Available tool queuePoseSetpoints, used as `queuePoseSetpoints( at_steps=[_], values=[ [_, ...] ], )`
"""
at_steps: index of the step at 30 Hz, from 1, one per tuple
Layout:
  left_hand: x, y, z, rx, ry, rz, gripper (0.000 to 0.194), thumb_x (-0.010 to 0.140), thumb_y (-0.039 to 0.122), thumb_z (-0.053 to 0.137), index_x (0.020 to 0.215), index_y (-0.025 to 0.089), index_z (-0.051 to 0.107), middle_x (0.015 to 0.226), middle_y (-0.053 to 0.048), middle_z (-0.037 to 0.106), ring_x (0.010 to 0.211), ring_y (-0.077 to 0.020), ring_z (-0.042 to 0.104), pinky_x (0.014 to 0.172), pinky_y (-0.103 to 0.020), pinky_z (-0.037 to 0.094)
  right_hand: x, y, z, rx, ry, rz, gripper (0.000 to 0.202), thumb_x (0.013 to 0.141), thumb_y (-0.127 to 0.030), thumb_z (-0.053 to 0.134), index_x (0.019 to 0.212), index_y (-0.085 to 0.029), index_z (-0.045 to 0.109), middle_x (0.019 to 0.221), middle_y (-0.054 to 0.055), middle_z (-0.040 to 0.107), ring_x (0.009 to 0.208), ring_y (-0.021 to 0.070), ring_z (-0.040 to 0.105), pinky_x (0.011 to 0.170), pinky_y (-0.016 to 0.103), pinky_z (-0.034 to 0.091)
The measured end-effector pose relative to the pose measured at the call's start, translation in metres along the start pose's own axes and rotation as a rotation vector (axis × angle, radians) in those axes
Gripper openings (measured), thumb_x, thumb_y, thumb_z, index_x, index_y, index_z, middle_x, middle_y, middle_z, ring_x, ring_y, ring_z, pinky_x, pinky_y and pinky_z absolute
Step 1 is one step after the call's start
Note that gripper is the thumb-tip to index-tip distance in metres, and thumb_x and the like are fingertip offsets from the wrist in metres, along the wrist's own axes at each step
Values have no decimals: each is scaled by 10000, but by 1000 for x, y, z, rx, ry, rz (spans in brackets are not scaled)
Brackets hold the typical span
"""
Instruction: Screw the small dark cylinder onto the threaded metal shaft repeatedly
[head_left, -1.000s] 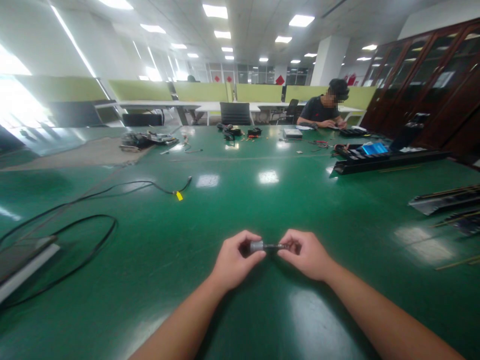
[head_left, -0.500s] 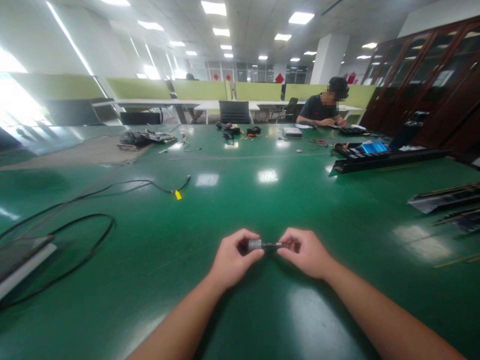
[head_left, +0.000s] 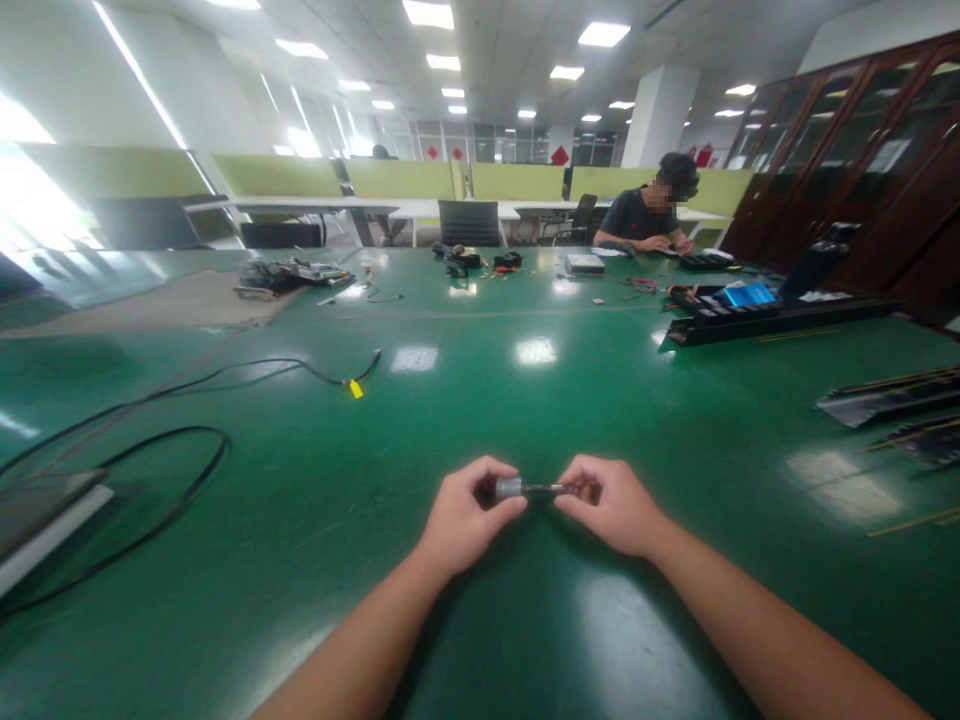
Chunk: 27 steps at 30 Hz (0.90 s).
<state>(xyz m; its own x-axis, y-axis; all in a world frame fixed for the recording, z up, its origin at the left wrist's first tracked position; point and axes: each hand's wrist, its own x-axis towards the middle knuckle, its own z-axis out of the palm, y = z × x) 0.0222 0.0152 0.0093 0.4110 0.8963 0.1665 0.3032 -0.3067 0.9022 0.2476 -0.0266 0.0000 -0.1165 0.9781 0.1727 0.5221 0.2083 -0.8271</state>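
Observation:
My left hand (head_left: 466,515) is closed around a short grey cylinder (head_left: 509,487), thumb below and index finger above. A thin dark rod (head_left: 541,490) reaches from the cylinder's right end to my right hand (head_left: 611,505). The fingertips of my right hand pinch the rod's far end, and its other fingers are curled in. Cylinder and rod lie in one level line between the hands, just above the green table (head_left: 480,420). I cannot make out what kind of thing they form, and the fingers hide both outer ends.
A black cable (head_left: 300,362) with a yellow tag (head_left: 355,389) runs across the left. Black metal channels (head_left: 780,320) and strips lie at the right. Electronic parts (head_left: 292,275) sit along the far side, where another person (head_left: 637,220) works at the table.

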Motion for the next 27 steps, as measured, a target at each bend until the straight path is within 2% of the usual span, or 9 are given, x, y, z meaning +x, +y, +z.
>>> queuePoseSetpoints(
  at_steps=[27],
  values=[
    [1, 2, -2, 6, 22, -19, 248, 722, 312, 759, 900, 159, 678, 837, -36, 699, 756, -191, 638, 709, -297, 489, 2, 3, 1, 3, 14, 7, 79, 760, -225, 704, 814, -173, 680, 625, -12, 636, 521, 113, 539, 510, 215, 408]
  ],
)
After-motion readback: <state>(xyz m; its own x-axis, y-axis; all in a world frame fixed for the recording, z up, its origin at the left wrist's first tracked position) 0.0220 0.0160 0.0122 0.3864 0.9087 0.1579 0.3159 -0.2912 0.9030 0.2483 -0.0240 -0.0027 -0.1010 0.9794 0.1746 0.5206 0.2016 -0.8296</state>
